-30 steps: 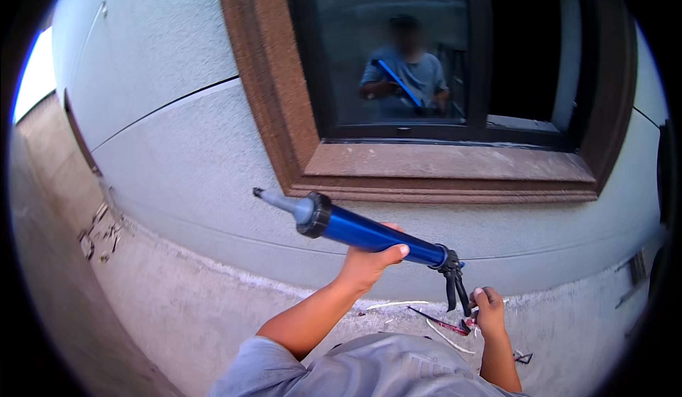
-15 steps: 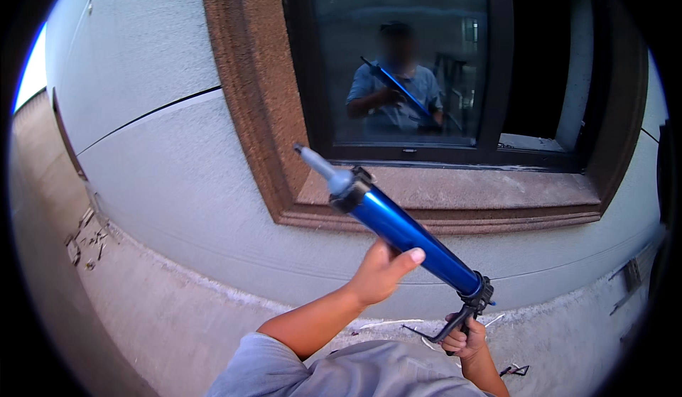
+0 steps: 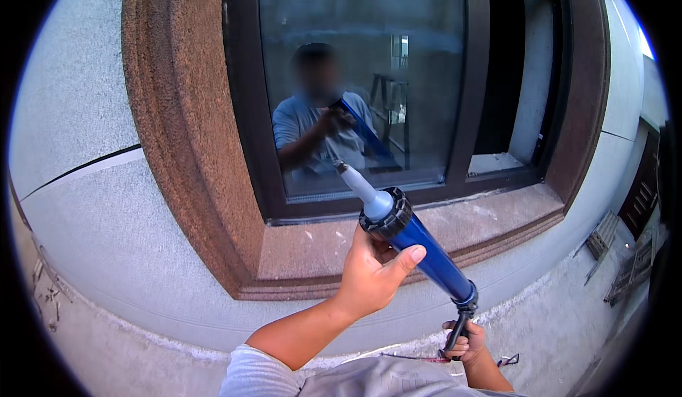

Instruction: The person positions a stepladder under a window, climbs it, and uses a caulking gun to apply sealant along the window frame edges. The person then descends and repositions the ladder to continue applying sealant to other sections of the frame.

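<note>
I hold a blue caulking gun [image 3: 426, 255] with a black collar and a pale grey nozzle [image 3: 355, 182]. My left hand [image 3: 369, 273] grips the barrel just behind the collar. My right hand [image 3: 465, 341] is closed on the black trigger handle at the rear, low in the picture. The nozzle tip points up and left at the lower edge of the dark-framed window pane [image 3: 355, 77], close to the bottom frame. The glass reflects me holding the gun.
A wide brown textured surround [image 3: 177, 148] frames the window, with a brown sill [image 3: 398, 244] under it. Grey rendered wall [image 3: 78, 184] spreads left and below. Rubble lies on the ground at the far left [image 3: 42, 290]. Metal grilles lean at the right [image 3: 625, 269].
I have stepped closer to the window. The gun has swung from lying low and level to pointing up at the pane's bottom edge, both hands keeping their grip.
</note>
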